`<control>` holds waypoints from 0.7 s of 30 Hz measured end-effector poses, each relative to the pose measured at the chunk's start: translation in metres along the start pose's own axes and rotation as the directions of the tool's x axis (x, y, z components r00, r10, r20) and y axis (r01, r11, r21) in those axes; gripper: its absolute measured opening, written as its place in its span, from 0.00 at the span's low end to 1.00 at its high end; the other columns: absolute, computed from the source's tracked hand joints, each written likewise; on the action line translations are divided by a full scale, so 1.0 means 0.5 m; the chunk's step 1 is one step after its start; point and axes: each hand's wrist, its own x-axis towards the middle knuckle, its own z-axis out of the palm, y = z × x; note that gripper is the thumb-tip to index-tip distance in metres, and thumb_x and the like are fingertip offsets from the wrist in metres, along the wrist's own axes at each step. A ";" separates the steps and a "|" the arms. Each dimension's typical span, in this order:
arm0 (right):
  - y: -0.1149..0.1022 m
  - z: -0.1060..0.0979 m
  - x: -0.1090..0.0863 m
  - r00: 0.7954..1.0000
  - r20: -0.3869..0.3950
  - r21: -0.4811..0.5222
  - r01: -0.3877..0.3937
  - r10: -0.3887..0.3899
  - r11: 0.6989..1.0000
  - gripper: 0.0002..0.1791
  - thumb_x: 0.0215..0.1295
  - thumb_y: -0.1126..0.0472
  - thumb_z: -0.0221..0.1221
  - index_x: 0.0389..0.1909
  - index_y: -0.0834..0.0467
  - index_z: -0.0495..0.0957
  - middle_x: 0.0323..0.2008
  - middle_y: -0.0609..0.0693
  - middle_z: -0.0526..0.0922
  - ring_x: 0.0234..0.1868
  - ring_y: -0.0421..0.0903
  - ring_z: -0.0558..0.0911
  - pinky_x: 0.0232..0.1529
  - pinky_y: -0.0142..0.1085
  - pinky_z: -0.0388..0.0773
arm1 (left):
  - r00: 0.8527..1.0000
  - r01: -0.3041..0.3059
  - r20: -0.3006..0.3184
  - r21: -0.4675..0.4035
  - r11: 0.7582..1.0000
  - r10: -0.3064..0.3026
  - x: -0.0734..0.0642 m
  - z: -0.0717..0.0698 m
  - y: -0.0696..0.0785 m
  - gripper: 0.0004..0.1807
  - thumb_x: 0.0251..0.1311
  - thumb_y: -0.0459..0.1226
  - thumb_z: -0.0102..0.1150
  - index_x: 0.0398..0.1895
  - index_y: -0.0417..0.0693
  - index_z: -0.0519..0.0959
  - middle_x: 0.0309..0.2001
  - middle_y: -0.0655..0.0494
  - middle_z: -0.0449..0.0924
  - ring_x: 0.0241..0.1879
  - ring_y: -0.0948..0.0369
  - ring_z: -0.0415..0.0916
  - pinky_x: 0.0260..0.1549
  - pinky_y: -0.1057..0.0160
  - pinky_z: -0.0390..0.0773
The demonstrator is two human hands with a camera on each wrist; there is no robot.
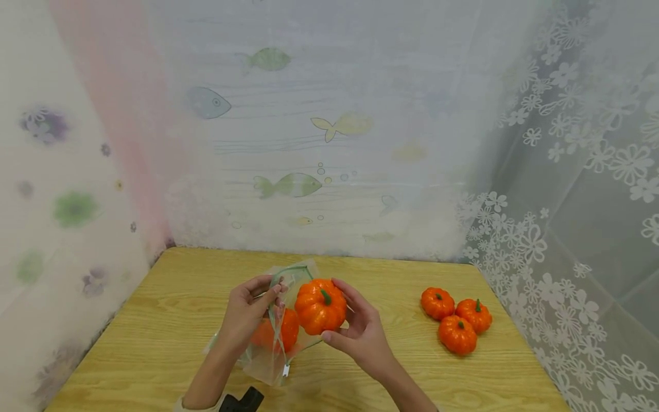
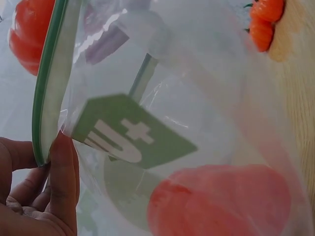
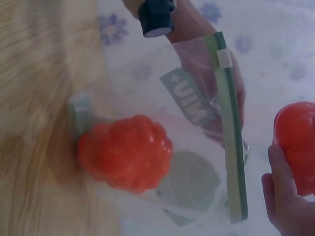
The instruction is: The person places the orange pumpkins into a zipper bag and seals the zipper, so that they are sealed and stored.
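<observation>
My left hand (image 1: 247, 312) pinches the green-edged mouth of a clear zip bag (image 1: 262, 366), as the left wrist view also shows at the bag's green zip strip (image 2: 43, 93). Inside the bag, at its bottom, lies orange pumpkin content (image 3: 128, 155); the plastic blurs whether it is one or more. My right hand (image 1: 362, 335) grips another orange toy pumpkin (image 1: 320, 309) with a green stem, fingers behind and thumb at its lower side. This pumpkin is held just right of the bag's mouth, outside the bag.
Three smaller orange pumpkins (image 1: 457, 336) sit grouped at the right of the wooden table (image 1: 170, 320). Curtains printed with fish and flowers (image 1: 360, 217) hang behind and at both sides. A black device (image 1: 242, 399) is strapped at my left wrist.
</observation>
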 end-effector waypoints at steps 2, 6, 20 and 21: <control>0.003 0.004 0.007 1.000 0.003 -0.005 0.002 -0.002 1.000 0.44 0.63 0.70 0.69 0.77 0.62 0.59 0.73 0.55 0.66 0.67 0.49 0.75 0.54 0.46 0.84 | 1.000 0.000 0.013 0.013 1.000 0.000 0.001 0.000 0.003 0.16 0.72 0.30 0.58 0.58 0.30 0.77 0.44 0.48 0.86 0.29 0.64 0.82 0.27 0.68 0.84; 0.009 0.012 0.013 1.000 -0.003 -0.026 -0.007 0.007 1.000 0.43 0.62 0.70 0.69 0.76 0.61 0.61 0.74 0.58 0.63 0.66 0.50 0.75 0.51 0.45 0.85 | 0.999 -0.010 0.051 0.034 0.999 0.009 0.004 -0.001 0.009 0.17 0.72 0.33 0.59 0.58 0.31 0.77 0.44 0.49 0.87 0.29 0.65 0.81 0.24 0.70 0.81; -0.004 0.018 0.016 0.995 -0.025 -0.212 -0.097 0.094 0.972 0.43 0.63 0.68 0.69 0.77 0.54 0.62 0.74 0.56 0.63 0.67 0.61 0.74 0.49 0.45 0.86 | 0.988 -0.108 0.118 0.063 0.992 0.100 0.022 0.003 0.045 0.16 0.73 0.32 0.57 0.58 0.30 0.78 0.47 0.42 0.85 0.29 0.64 0.81 0.25 0.68 0.83; -0.005 0.018 0.017 0.995 -0.026 -0.230 -0.103 0.100 0.968 0.43 0.63 0.68 0.70 0.77 0.52 0.62 0.73 0.55 0.63 0.67 0.61 0.73 0.49 0.44 0.86 | 0.986 -0.115 0.125 0.059 0.992 0.107 0.024 0.003 0.048 0.16 0.73 0.32 0.57 0.58 0.29 0.77 0.46 0.42 0.85 0.30 0.64 0.82 0.25 0.68 0.83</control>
